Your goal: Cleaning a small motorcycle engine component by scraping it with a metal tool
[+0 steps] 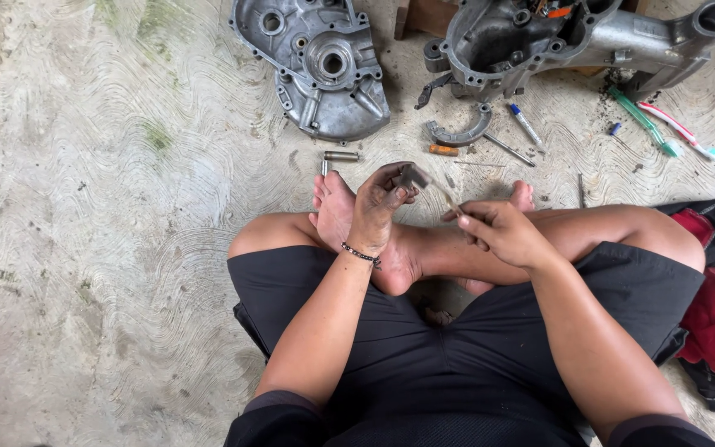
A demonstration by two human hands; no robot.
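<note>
Left hand [381, 207]: pinching small metal part [413, 175], frame centre.
Right hand [498, 232]: gripping thin tool [447, 197], axis slanting up-left into part.

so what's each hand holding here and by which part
The left hand pinches a small grey metal part at its fingertips. The right hand holds a thin rod-like tool by its near end, tip toward the part.

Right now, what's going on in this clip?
A person sits cross-legged on a concrete floor. The left hand pinches a small dark metal part, and the right hand works a thin tool against it. An engine cover, engine casing and toothbrushes lie ahead.
</note>
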